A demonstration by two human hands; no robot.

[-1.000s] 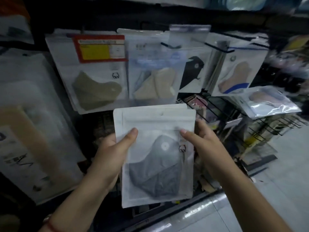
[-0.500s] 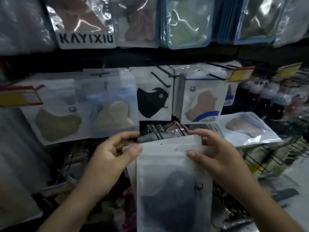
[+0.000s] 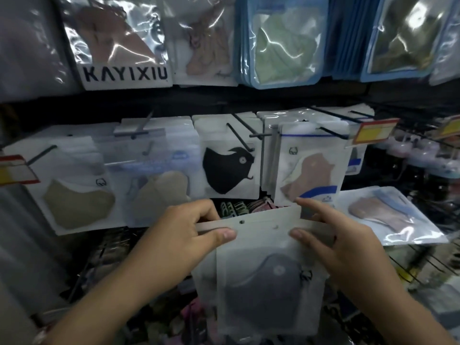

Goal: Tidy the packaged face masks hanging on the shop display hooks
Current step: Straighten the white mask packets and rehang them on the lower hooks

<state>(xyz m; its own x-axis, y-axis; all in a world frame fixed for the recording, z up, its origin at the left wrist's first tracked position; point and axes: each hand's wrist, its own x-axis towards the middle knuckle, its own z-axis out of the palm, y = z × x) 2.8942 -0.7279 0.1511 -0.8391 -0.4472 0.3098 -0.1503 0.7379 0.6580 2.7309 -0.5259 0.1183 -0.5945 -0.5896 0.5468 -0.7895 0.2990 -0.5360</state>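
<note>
I hold a white packet with a grey mask upright below the middle row of hooks. My left hand pinches its top left corner, thumb in front. My right hand pinches the top right corner the same way. The packet's hang holes sit between my thumbs. Behind it hang a black-mask packet and a stack of pink-mask packets on black hooks. Left of those are a beige-mask packet and a cream-mask packet.
An upper row holds glossy packets, one labelled KAYIXIU, and blue-edged green-mask packets. A pink-mask packet lies tilted at the right. Yellow and red price tags stick out on hook ends. Bare wire hooks jut out at lower right.
My view has swung upward, showing the upper row. Both hands have slid from the packet's sides to its top corners and raised it towards the hooks.
</note>
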